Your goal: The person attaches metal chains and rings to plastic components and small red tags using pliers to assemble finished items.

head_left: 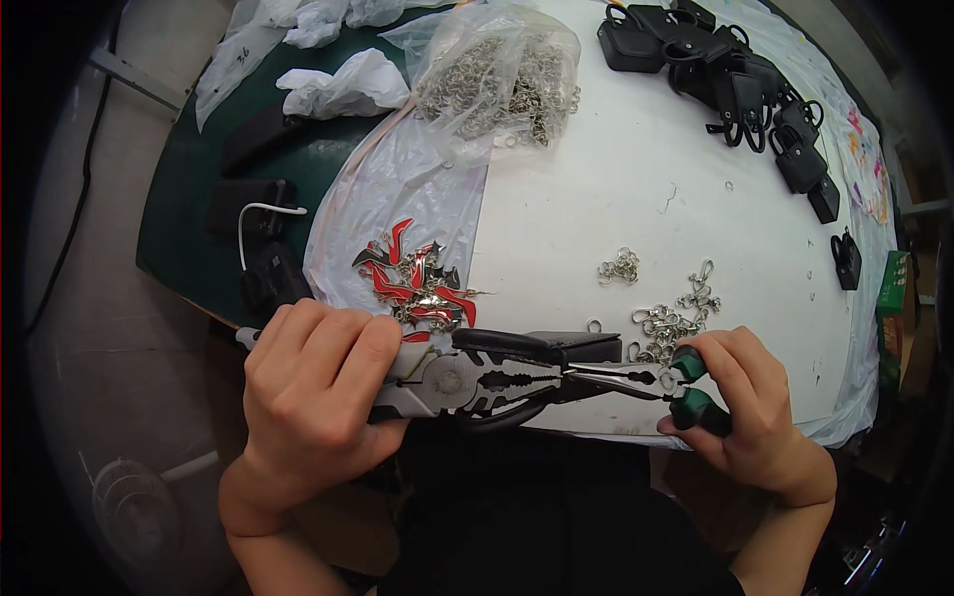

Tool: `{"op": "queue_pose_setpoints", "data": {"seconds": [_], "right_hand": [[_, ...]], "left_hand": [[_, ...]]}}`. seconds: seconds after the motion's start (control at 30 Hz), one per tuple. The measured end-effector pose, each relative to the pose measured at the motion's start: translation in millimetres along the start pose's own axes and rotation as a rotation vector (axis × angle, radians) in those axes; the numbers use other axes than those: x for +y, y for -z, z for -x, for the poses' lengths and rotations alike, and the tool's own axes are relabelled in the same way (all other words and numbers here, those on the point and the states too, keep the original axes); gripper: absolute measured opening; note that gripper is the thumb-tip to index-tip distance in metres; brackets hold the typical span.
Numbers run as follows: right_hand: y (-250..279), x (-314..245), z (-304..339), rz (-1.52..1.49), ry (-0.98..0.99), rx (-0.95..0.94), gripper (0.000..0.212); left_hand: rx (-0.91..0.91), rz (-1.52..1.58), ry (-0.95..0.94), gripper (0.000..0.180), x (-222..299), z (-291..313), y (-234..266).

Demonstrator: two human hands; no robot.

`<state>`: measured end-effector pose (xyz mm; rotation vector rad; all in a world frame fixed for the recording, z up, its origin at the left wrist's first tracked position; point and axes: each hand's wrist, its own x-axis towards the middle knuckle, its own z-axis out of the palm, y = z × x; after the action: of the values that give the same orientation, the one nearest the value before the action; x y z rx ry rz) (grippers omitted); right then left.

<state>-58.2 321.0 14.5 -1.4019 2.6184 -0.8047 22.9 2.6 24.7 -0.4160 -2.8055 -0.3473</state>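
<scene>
Combination pliers (pixel 477 377) are gripped in the closed left hand (pixel 318 382), needle-nose pliers (pixel 636 377) in the closed right hand (pixel 745 407); tips are met nose to nose (something tiny, unseen) just below the red charms (pixel 417 283).

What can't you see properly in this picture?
Head view only:
- What the two pliers' tips pinch: too small.
- Left hand's plier handles: hidden by its fingers.
- Right hand's green handles: partly covered.
- Bag of metal rings: single pieces blur together.
</scene>
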Motion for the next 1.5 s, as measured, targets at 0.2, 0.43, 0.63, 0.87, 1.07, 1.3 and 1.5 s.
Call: {"op": "queue_pose_setpoints", "data": {"seconds": [0.2, 0.43, 0.63, 0.87, 1.07, 1.3, 1.5], "right_hand": [[1, 6, -1, 0.112, 0.093, 0.047, 0.064], [6, 7, 2, 0.131, 0.101, 0.051, 0.062], [27, 22, 19, 0.29, 0.001, 0.027, 0.061], [35, 36, 36, 0.309, -0.007, 0.067, 0.061], [12, 31, 18, 0.164, 0.068, -0.004, 0.06], [-2, 59, 47, -0.023, -0.264, 0.085, 0.055], [-19, 126, 130, 0.485, -0.776, 0.285, 0.059]], "left_hand": [[-0.079, 0.021, 0.037, 0.039, 4, -1, 6], [-0.097, 0.048, 0.071, 0.038, 10, -1, 9], [-0.051, 0.187, 0.178, 0.047, 17, 21, -21], [-0.115, 0.278, 0.035, 0.055, 33, 51, -87], [0.004, 0.555, 0.2, 0.056, 41, 32, -96], [0.048, 0.776, 0.116, 0.04, 22, -12, -89], [-0.086, 0.646, 0.206, 0.038, 1, -37, -97]]}}
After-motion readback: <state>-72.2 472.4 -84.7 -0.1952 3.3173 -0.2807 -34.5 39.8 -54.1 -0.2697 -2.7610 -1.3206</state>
